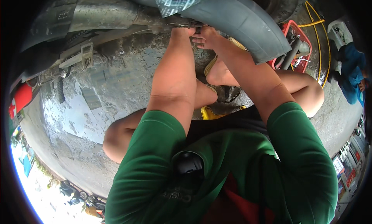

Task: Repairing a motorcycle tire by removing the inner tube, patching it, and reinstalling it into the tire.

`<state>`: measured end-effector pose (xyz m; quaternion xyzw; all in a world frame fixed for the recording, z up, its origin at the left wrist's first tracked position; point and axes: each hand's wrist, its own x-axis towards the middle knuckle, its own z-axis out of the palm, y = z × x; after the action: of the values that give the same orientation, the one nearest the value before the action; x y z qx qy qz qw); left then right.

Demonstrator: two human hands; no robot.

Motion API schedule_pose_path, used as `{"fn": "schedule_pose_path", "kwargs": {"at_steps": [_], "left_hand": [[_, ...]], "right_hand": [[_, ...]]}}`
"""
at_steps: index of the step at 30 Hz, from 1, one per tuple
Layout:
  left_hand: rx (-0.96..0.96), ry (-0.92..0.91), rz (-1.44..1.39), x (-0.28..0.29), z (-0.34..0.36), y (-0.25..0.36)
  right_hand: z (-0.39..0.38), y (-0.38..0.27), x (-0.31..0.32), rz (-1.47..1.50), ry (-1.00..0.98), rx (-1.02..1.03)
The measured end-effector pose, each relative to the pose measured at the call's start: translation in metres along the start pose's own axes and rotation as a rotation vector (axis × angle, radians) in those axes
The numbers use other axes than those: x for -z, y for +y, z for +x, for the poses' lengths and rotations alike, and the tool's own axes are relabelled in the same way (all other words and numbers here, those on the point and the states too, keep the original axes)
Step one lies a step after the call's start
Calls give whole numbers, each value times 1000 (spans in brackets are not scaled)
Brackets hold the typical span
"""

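Note:
Both my arms reach forward to the underside of a motorcycle. My left hand is at a dark metal part by the swingarm; most of its fingers are hidden. Beside it, my right hand closes at the same small dark part, its lower fingers loosely bent toward the left hand. What the right fingertips hold is too small and shaded to name. Just above my right forearm curves a smooth dark grey mudguard-like piece, and a patterned dark wrapper lies over its upper end.
The exhaust pipe and a footrest bracket are at the left. On the right stand a red basket of tools, a yellow hose and a crouching person in blue. A yellow object lies between my legs on the wet concrete.

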<state>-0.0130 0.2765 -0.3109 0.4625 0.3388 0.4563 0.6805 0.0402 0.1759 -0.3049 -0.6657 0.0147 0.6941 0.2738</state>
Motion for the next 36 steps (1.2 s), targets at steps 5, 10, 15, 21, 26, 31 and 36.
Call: {"fn": "schedule_pose_path", "kwargs": {"at_steps": [5,10,15,21,26,31,36], "left_hand": [[5,1,-108,-6,4,-2],[-2,-8,-209,-11,9,1],[9,-13,-280,-11,2,4],[-8,-2,-413,-5,-3,7],[-41,-16,-518,7,-2,10],[-64,-48,-554,10,-4,7],[-73,-92,-579,3,-12,1]], "right_hand": [[3,7,0,-4,34,13],[8,8,7,-26,91,49],[6,20,25,-25,79,16],[18,-31,25,28,6,-298],[27,-19,18,-52,-7,-349],[15,17,10,-195,62,132],[5,11,13,-175,47,71]]}}
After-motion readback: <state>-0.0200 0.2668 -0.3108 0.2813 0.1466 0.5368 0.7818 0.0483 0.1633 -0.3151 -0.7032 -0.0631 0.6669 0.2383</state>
